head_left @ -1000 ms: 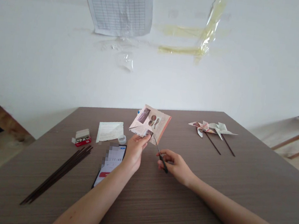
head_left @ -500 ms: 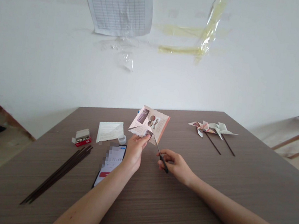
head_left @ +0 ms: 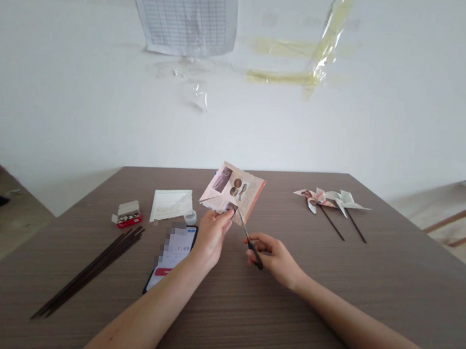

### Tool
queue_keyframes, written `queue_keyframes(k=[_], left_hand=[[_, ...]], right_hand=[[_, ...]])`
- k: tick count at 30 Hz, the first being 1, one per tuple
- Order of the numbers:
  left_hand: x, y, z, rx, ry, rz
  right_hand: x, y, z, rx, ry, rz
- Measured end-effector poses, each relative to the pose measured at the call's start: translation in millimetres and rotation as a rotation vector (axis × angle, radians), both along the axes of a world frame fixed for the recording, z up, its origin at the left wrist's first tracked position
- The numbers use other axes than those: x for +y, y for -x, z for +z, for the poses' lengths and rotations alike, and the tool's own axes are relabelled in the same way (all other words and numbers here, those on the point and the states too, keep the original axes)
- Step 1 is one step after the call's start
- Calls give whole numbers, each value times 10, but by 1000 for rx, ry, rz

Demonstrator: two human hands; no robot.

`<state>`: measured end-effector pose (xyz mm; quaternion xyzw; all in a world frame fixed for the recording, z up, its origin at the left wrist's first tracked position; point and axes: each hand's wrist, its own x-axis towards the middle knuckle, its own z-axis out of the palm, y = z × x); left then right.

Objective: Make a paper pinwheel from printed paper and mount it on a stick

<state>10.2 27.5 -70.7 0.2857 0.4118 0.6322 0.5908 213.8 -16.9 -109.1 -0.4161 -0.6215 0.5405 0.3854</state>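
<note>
A printed square of paper (head_left: 238,186), with a slit at its left corner, is pinched in my left hand (head_left: 211,234) above the table. Black-handled scissors (head_left: 254,253) are in my right hand (head_left: 271,257), fingers wrapped round the handles. Their blades point up and left and meet the paper's lower edge beside my left thumb. Part of the blades is hidden by the paper and thumb. To the right lie two paper pinwheels on dark sticks, one with red print (head_left: 315,199) and one mostly white (head_left: 346,201).
On the wooden table (head_left: 370,304), left of my hands, lie a phone (head_left: 177,250), a bundle of dark sticks (head_left: 89,273), an open small red box (head_left: 129,215), a stack of white paper (head_left: 172,205) and a small clear round container (head_left: 190,218). A white wall (head_left: 264,127) stands behind.
The paper has shifted very slightly and the slit at its left corner looks narrower. Both hands keep nearly the same place and hold.
</note>
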Motion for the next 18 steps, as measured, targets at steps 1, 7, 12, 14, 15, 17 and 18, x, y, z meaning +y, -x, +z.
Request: queue_keyframes(k=[1,7,12,14,15,17,18], left_hand=[[-3,2,3,-1,-1,-4],[-8,13,5,5,-10,-15],[-15,18,32,13,6,-3],[-14,22,37,26,27,8],[-11,25,36,31,36,17],[0,33,27,34,53,34],[8,38,20,35,61,40]], right_hand=[[-2,2,3,4,6,1],[-3,7,14,4,19,-17],[13,-3,-9,-37,-1,-31],[16,-12,-15,-62,-25,-37],[16,-17,-16,-78,-44,-42],[15,-28,-14,-123,-85,-51],[14,-32,-13,-149,-103,-56]])
